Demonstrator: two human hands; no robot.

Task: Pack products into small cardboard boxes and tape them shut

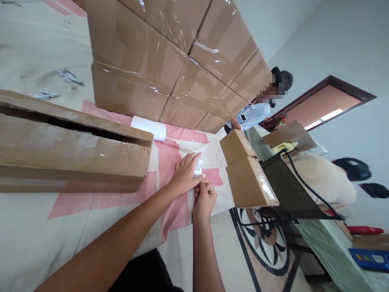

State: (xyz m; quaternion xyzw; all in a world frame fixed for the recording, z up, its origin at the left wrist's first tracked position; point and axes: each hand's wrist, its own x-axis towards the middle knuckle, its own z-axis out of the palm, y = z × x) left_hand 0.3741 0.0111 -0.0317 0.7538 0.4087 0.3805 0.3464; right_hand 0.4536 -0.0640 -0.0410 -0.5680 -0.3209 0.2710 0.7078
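Observation:
Both my hands meet over the cloth-covered table, around a small white object that looks like glossy plastic or paper; its exact kind is not clear. My left hand curves over it from the left, holding it between thumb and fingers. Just below, my right hand is closed in a pinch close to the object's lower end. What sits between the right fingertips is hidden. Beneath the hands lies a white and pink cloth.
A long cardboard box lies left. Behind stands a wall of taped cartons, with a white paper roll at its foot. Smaller cartons stand right, near a dark chair. One person is behind the cartons; another sits right.

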